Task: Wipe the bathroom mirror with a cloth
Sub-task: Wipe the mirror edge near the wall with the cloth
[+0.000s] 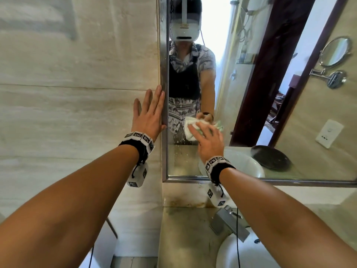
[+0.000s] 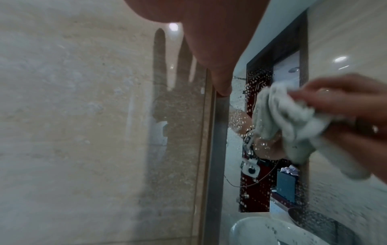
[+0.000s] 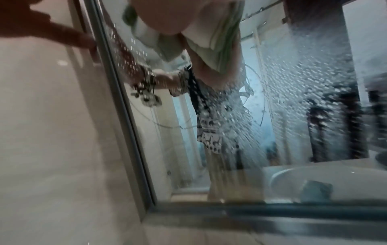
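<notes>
The bathroom mirror (image 1: pixel 251 93) hangs in a metal frame (image 1: pixel 164 74), and water droplets (image 3: pixel 303 74) speckle its lower glass. My right hand (image 1: pixel 208 140) grips a bunched white cloth with green stripes (image 1: pixel 188 130) and holds it against the glass near the lower left corner. In the left wrist view the cloth (image 2: pixel 289 126) bulges out from under my right hand (image 2: pixel 345 102). The right wrist view has the cloth (image 3: pixel 209 38) close up against the glass. My left hand (image 1: pixel 150 111) lies flat on the tiled wall, fingers straight, its edge touching the frame.
Below the mirror, a stained stone counter (image 1: pixel 183 238) carries a chrome faucet (image 1: pixel 228 223) and a white basin (image 1: pixel 231 254). The beige tiled wall (image 1: pixel 77 93) fills the left. Reflected in the glass are a dark round plate (image 1: pixel 270 157), a wall socket (image 1: pixel 329 133) and a round swing-arm mirror (image 1: pixel 336 52).
</notes>
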`<state>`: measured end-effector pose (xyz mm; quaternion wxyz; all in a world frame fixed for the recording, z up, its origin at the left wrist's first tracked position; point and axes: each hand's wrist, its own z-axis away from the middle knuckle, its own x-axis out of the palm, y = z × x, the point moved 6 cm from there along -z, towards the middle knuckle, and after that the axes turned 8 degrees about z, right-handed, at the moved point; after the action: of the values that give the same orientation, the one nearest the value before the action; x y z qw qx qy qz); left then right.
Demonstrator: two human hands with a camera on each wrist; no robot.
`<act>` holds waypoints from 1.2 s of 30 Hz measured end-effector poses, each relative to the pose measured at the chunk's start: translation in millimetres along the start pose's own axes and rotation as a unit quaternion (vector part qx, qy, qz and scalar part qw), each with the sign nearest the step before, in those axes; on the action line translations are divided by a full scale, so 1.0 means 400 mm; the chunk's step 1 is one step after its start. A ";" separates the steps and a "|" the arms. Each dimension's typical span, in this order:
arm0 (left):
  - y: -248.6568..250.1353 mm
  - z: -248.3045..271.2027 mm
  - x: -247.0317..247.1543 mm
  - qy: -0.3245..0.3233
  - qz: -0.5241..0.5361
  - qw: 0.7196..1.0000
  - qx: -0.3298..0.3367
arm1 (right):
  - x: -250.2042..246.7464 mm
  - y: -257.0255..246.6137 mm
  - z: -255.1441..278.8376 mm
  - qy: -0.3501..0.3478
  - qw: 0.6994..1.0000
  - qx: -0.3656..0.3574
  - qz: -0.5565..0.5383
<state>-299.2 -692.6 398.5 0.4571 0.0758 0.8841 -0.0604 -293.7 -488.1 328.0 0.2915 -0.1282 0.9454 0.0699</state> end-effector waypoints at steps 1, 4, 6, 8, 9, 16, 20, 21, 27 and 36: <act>0.002 0.005 0.002 -0.002 0.005 1.000 -0.004 | 0.006 -0.007 0.025 -0.014 1.000 -0.028 0.002; 0.011 0.022 0.005 -0.014 0.019 1.000 -0.010 | 0.011 -0.026 0.076 -0.049 0.997 -0.048 -0.018; 0.012 0.035 0.011 -0.020 0.030 0.999 -0.007 | -0.004 -0.032 0.067 -0.057 0.997 -0.014 -0.051; 0.007 0.048 0.020 -0.027 0.041 0.999 -0.001 | -0.025 -0.033 0.029 -0.056 0.995 0.021 -0.079; 0.003 0.053 0.026 -0.027 0.043 0.999 -0.002 | -0.037 -0.034 0.000 -0.053 0.994 0.033 -0.088; -0.019 0.056 0.077 -0.052 0.049 0.997 -0.008 | -0.138 -0.054 -0.274 0.091 0.993 0.039 -0.062; -0.025 0.046 0.100 -0.047 0.039 0.998 -0.010 | -0.104 -0.071 -0.299 0.130 0.988 0.071 -0.053; -0.024 0.045 0.103 -0.044 0.036 0.998 -0.010 | -0.089 -0.079 -0.288 0.127 0.989 0.064 -0.044; -0.032 0.041 0.111 -0.032 0.020 0.999 0.004 | -0.030 -0.110 -0.235 0.103 0.994 -0.003 0.020; -0.036 0.039 0.118 -0.015 0.008 1.000 0.011 | 0.040 -0.153 -0.133 0.119 0.991 -0.043 0.041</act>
<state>-316.5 -705.8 351.5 0.4697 0.0864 0.8760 -0.0675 -317.3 -560.9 359.1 0.1679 -0.1090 0.9740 0.1062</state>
